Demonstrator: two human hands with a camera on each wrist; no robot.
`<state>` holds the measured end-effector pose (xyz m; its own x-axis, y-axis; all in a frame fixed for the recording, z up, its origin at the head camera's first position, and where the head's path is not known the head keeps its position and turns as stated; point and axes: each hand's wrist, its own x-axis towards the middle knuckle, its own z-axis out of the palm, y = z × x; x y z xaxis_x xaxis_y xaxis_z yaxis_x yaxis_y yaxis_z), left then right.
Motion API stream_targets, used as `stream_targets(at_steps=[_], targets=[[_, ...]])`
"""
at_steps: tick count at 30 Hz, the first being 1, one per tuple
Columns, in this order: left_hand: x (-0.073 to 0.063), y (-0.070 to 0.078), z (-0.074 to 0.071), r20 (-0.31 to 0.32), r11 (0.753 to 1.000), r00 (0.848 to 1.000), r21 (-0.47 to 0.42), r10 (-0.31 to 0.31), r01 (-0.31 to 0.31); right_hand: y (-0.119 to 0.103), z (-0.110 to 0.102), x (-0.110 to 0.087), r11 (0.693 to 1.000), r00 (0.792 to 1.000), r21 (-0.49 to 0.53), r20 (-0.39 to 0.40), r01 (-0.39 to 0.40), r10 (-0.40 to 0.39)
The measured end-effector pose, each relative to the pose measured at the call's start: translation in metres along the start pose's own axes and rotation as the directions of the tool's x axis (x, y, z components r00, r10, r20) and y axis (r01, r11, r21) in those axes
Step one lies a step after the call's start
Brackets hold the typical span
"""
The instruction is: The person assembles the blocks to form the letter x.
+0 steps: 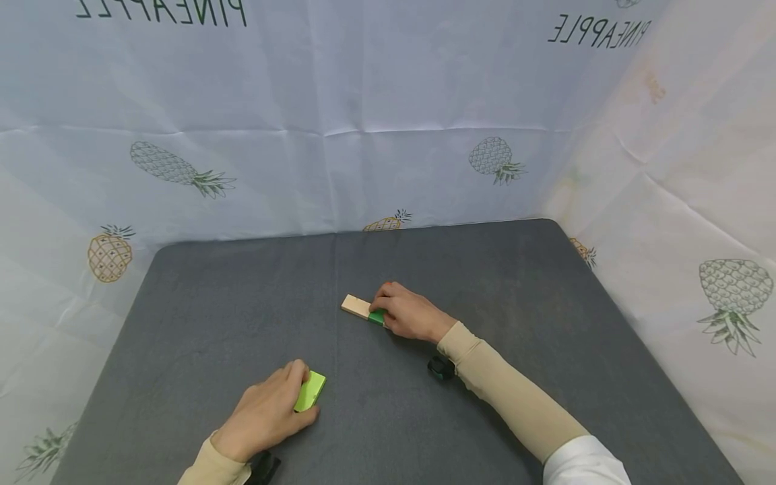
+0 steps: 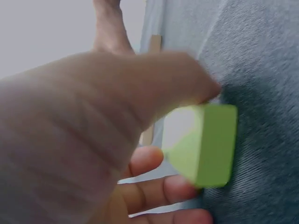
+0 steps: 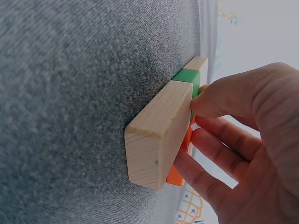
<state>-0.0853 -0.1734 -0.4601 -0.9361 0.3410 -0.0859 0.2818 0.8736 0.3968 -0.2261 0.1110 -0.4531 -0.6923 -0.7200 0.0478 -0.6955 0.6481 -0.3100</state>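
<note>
My left hand grips a yellow-green block between thumb and fingers, low over the dark table. In the left wrist view the yellow-green block has rounded edges and stands close to the cloth. Farther forward, my right hand pinches at a green block that sits between two plain wooden blocks, one nearer and one farther. The thumb lies at the green block's edge, beside the nearer plain block. Other fingertips touch an orange block, partly hidden behind the plain one.
The dark grey table has rounded far corners. A pale curtain printed with pineapples hangs behind it and along the sides. A black wrist device shows under the right sleeve.
</note>
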Motion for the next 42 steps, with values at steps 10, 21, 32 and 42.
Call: stream_targets(at_steps=[10,21,32,42], targets=[[0.001,0.002,0.000,-0.062,1.000,0.998,-0.005,-0.002,0.001,-0.001,-0.002,-0.001,1.000,1.000,0.011,-0.005,0.008,-0.008],[0.006,0.002,-0.003,-0.323,0.999,0.946,-0.035,-0.025,0.014,-0.001,-0.001,0.000,1.000,1.000,0.000,-0.004,0.006,-0.006],[0.015,0.008,-0.010,-0.505,0.998,0.861,0.003,0.060,-0.068,0.000,0.000,0.000,1.000,1.000,0.002,-0.004,0.002,-0.002],[0.024,0.015,-0.014,-0.536,0.995,0.839,0.010,0.092,-0.103,0.001,0.000,0.000,1.000,1.000,-0.002,-0.011,0.002,-0.002]])
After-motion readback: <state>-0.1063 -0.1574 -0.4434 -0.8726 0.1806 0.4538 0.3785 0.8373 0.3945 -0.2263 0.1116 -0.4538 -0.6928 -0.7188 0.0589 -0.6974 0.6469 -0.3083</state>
